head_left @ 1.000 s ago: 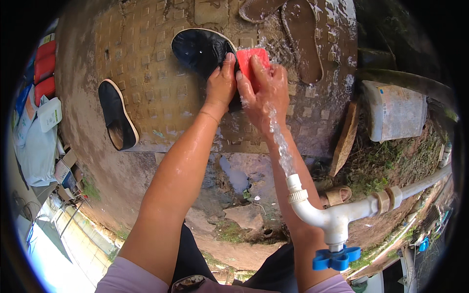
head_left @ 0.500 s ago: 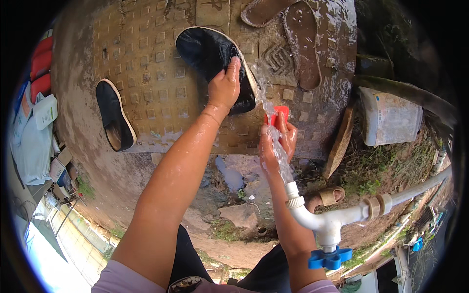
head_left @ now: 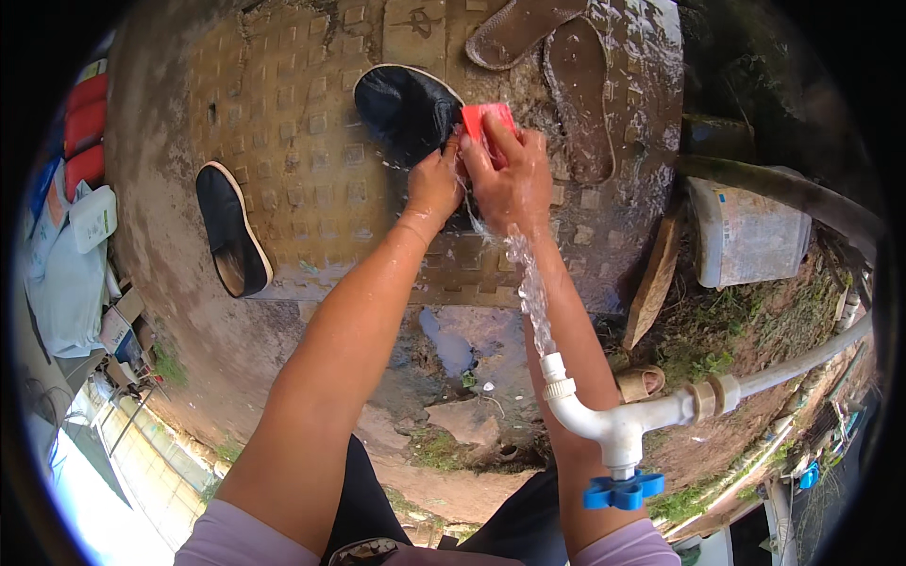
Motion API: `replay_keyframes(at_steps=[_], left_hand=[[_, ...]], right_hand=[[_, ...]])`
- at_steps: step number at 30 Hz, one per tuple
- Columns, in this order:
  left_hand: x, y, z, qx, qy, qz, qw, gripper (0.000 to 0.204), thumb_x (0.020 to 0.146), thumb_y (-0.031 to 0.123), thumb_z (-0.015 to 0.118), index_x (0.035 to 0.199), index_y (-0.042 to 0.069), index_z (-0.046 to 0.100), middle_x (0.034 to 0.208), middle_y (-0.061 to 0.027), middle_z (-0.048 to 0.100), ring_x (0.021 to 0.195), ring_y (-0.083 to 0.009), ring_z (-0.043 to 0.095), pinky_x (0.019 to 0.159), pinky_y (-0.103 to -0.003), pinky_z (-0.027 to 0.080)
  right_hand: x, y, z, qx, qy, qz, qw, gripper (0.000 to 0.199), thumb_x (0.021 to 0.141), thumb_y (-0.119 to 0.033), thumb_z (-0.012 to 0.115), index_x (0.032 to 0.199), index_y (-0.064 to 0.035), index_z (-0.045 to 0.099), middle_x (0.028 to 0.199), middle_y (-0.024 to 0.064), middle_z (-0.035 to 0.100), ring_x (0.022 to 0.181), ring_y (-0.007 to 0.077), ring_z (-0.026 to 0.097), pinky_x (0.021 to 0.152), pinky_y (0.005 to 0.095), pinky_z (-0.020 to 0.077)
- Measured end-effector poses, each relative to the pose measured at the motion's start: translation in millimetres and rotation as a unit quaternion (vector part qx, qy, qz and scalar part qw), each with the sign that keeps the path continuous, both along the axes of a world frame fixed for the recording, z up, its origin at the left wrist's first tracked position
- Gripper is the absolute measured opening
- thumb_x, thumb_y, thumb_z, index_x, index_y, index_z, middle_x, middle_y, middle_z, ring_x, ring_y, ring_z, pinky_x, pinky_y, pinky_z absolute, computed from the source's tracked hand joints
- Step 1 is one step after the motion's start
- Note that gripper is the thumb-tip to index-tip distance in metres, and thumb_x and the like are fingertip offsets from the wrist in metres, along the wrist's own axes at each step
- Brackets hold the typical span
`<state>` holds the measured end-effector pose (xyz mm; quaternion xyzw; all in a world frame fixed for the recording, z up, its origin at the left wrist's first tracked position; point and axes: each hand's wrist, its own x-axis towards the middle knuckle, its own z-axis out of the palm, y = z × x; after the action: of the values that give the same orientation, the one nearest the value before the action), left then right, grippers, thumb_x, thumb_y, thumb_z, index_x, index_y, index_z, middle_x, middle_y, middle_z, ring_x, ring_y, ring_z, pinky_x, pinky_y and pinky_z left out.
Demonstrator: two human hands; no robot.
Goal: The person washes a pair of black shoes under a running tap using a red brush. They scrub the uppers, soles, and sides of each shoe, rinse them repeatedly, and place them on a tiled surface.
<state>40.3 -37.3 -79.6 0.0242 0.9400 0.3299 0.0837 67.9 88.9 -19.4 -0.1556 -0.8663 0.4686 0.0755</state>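
Note:
A black cloth shoe lies on a wet patterned metal cover. My left hand presses on the shoe's near edge and holds it down. My right hand grips a red scrubbing brush against the shoe, right beside my left hand. Water streams from a white plastic tap with a blue handle up toward my right wrist.
A second black shoe lies to the left on the cover. A pair of brown sandals lies beyond my hands. A white plastic container and a wooden board sit at the right. Bags and red items are at far left.
My right hand drew the red brush back under the water stream, then returned it up onto the black shoe. My left hand stayed on the shoe.

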Motion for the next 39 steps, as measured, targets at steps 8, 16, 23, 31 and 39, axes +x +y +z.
replay_keyframes(at_steps=[8,16,23,31,39], left_hand=[[-1,9,8,0.066,-0.081,0.117,0.988,0.060,0.098,0.057,0.046,0.105,0.004,0.072,0.097,-0.0245,0.069,0.097,-0.0434,0.063,0.084,-0.041,0.051],[-4,19,25,0.223,-0.159,0.270,0.923,0.067,0.095,0.059,0.052,0.111,-0.004,0.068,0.104,-0.0224,0.070,0.099,-0.0277,0.065,0.091,-0.035,0.047],[-8,25,41,0.174,-0.180,0.279,0.927,0.062,0.098,0.057,0.047,0.111,0.000,0.069,0.107,-0.0226,0.070,0.104,-0.0384,0.064,0.088,-0.037,0.048],[-1,-11,12,0.093,-0.128,0.030,0.987,0.041,0.104,0.022,0.044,0.144,0.013,0.045,0.120,-0.0202,0.065,0.101,-0.0410,0.065,0.086,-0.042,0.053],[0,-16,-26,0.125,-0.025,-0.038,0.991,0.047,0.104,0.030,0.038,0.149,0.019,0.037,0.108,-0.0289,0.064,0.099,-0.0440,0.063,0.084,-0.046,0.054]], right_hand=[[118,-16,-32,-0.179,-0.125,-0.081,0.973,0.037,0.085,-0.020,0.074,0.114,0.0016,0.065,0.104,0.0106,0.056,0.094,0.0200,0.060,0.079,0.0341,0.0510],[64,-22,-64,-0.070,0.088,-0.167,0.979,0.049,0.094,-0.022,0.068,0.140,-0.0087,0.056,0.108,0.0109,0.055,0.088,0.0161,0.057,0.074,0.0305,0.0500],[74,-35,-45,-0.086,0.080,-0.167,0.979,0.051,0.097,-0.024,0.063,0.142,-0.0028,0.050,0.112,0.0142,0.057,0.101,0.0248,0.056,0.088,0.0380,0.0479],[9,-15,-16,-0.026,0.022,-0.035,0.999,0.048,0.092,-0.030,0.068,0.130,-0.0017,0.061,0.109,0.0225,0.055,0.098,0.0343,0.057,0.085,0.0394,0.0483],[-3,-12,-7,-0.041,-0.013,0.021,0.999,0.038,0.092,-0.028,0.066,0.123,-0.0058,0.066,0.100,0.0251,0.057,0.091,0.0389,0.059,0.080,0.0432,0.0481]])
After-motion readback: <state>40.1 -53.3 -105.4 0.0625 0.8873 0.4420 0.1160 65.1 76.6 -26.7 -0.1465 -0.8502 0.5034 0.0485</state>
